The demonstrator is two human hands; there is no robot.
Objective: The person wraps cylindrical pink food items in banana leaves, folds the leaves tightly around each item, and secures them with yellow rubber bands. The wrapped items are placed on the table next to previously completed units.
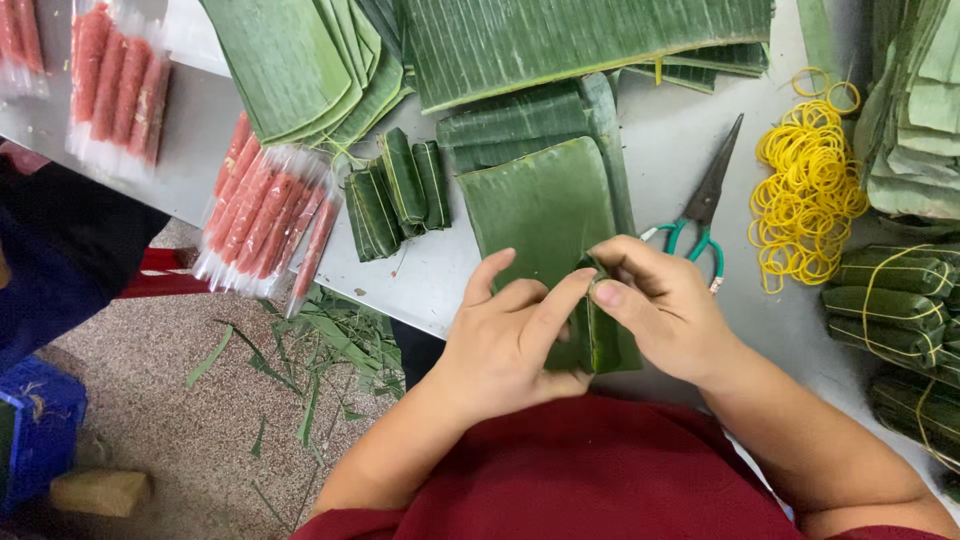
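Observation:
My left hand (510,340) and my right hand (665,305) both grip a small parcel wrapped in banana leaf (600,345) at the near edge of the grey table (430,265). The fingers of both hands pinch the leaf fold at the parcel's top. Just beyond it lies a flat cut piece of banana leaf (545,205). Three wrapped leaf parcels (395,195) lie to the left of that piece.
Packs of pink sausages in clear plastic (265,215) lie at the left. Green-handled scissors (705,215) and a heap of yellow rubber bands (805,195) sit to the right. Banded parcels (895,305) are stacked far right. Large leaf stacks (560,40) fill the back. Leaf scraps litter the floor (300,360).

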